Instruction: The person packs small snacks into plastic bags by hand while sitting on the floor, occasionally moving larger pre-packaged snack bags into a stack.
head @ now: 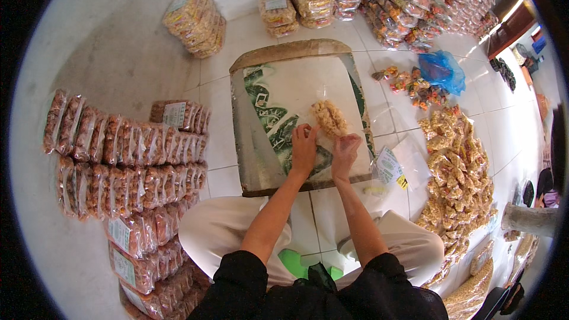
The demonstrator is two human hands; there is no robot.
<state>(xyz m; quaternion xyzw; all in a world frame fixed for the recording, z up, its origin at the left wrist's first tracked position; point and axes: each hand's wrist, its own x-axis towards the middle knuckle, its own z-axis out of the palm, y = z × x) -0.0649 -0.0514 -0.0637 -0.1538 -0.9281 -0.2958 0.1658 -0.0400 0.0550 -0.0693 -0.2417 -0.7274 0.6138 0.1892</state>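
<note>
A clear plastic bag of pale, knobbly snack pieces [329, 118] lies on a low board-topped table [293, 80] with a green and white printed surface. At the bag's near end, my right hand [346, 153] pinches the clear film, which partly covers its fingers. My left hand [304, 149] is just left of the same end, its fingers curled; whether they grip the film is not clear. By the table's right edge lie printed paper labels [389, 165] and flat clear plastic bags [412, 155].
Stacked packs of brown snacks [133, 142] line the left side. Pale snack packs [195, 22] and colourful packs [400, 4] stand at the back. A long heap of small golden packets [458, 186] lies at right, near a blue plastic bag [441, 71]. Green stool parts [293, 264] show between my legs.
</note>
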